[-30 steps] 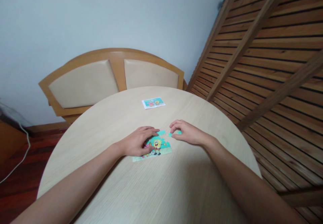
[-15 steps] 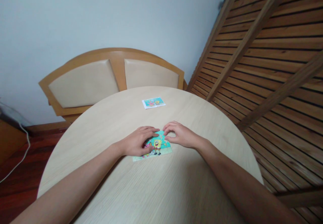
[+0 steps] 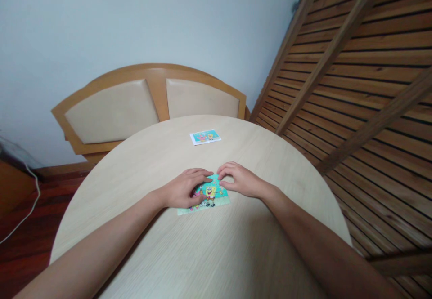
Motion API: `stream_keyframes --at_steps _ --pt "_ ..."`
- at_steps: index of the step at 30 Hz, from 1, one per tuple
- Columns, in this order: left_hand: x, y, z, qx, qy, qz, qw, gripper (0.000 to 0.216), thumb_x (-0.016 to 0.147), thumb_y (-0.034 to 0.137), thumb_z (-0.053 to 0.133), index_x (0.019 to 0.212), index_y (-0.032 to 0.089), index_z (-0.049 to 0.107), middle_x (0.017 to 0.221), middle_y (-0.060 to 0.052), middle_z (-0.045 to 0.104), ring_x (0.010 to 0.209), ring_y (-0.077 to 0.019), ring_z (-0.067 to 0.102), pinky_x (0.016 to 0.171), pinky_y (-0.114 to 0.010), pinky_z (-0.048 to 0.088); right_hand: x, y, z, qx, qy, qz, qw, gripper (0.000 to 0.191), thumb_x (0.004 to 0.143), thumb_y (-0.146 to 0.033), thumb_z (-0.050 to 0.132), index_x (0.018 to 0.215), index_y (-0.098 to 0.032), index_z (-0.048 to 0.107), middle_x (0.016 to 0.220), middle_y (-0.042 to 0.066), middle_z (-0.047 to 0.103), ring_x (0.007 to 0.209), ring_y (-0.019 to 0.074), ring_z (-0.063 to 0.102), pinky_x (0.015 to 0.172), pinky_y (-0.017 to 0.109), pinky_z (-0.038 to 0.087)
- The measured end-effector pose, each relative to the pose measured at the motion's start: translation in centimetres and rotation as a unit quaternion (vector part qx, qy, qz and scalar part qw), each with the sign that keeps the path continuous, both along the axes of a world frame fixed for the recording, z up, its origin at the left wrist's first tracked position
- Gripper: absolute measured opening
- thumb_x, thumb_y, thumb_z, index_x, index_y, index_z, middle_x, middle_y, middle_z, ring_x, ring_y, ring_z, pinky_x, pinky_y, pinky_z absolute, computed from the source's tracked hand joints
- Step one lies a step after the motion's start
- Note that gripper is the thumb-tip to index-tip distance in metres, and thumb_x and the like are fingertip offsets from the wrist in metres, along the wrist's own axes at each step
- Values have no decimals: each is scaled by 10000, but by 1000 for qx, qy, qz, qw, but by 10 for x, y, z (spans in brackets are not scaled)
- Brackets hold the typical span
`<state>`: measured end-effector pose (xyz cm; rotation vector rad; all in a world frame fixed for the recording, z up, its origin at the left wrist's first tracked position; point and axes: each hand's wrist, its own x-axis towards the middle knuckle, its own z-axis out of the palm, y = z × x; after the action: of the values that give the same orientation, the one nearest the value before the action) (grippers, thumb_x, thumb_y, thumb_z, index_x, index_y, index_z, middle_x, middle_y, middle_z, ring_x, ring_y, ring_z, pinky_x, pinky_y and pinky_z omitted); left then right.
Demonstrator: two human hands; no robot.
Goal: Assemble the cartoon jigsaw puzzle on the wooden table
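A small cartoon picture, apparently a jigsaw puzzle (image 3: 211, 194), lies flat on the round table, showing a yellow square figure on a teal background. My left hand (image 3: 185, 188) rests over its left part, fingers and thumb spread on the surface and covering much of that side. At the upper right edge is my right hand (image 3: 240, 180), its fingers curved and its thumb apart, with the fingertips touching or just above the edge. Any small piece under the right fingertips is too small to make out.
Farther back on the pale round table (image 3: 141, 159) lies a cartoon picture card (image 3: 205, 137) with a white border. A padded wooden headboard (image 3: 158, 93) stands behind the table. Wooden slats (image 3: 337, 78) lean along the right. A white cable (image 3: 38, 191) hangs at left.
Almost nothing differs. My right hand has shifted very slightly left along the puzzle's edge; my left hand stays in place.
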<state>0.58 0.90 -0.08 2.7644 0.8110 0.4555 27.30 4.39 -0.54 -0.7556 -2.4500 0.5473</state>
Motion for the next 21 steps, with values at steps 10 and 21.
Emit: stream_keyframes --at_steps 10,21 --pt "0 0 0 2 -3 3 1000 496 866 303 630 1340 192 537 1471 -140 540 1366 -311 485 1156 -508 379 1 -5 8 14 -19 -3 1000 84 898 -229 670 971 -228 712 1030 49 709 1017 217 636 947 374 476" --pt "0 0 0 1 -1 3 1000 498 863 303 632 1339 194 537 1469 -138 541 1361 -317 490 1154 -516 383 -6 -10 7 17 -42 -42 998 123 824 -291 772 895 -221 701 983 36 689 977 217 628 904 363 470"
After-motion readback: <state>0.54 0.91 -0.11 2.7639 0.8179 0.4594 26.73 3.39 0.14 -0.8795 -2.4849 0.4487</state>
